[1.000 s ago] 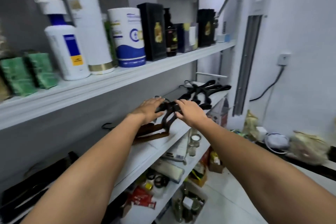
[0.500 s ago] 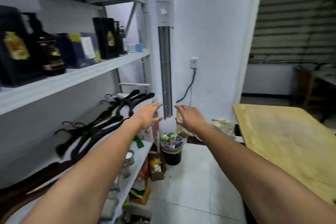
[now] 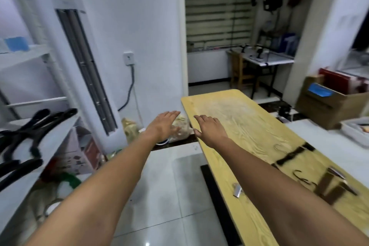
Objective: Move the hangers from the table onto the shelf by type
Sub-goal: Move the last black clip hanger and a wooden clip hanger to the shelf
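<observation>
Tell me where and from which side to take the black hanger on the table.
Probably the middle of the black hanger, from above with the right hand: it lies flat on the table, on that hand's side, nothing on top. Blur hides detail.

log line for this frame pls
left hand: open, empty | right hand: open, empty, at table edge | shelf: black hangers | table: black hanger, brown hanger to move

A tall air conditioner (image 3: 65, 50) stands near a wall socket (image 3: 128, 58).
</observation>
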Demonstrator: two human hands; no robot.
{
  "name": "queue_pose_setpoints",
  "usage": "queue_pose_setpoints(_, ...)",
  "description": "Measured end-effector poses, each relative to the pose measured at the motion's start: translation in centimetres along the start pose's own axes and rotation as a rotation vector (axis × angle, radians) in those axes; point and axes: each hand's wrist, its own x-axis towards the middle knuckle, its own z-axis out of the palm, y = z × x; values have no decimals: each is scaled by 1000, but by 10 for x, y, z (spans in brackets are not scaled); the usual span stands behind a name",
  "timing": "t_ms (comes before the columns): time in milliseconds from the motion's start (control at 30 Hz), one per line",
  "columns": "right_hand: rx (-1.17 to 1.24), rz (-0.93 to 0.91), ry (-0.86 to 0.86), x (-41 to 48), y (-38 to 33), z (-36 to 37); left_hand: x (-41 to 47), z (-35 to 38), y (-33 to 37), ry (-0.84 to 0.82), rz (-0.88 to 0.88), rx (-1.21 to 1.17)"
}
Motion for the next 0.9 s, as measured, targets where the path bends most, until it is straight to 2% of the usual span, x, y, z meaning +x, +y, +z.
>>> queue_pose_setpoints(400, -43, 437, -97, -40, 146, 23, 133, 58, 107, -123, 369, -6)
queue_pose_setpoints(900, -83, 846, -110, -62, 247, 27, 264, 86, 199, -220, 706, -63)
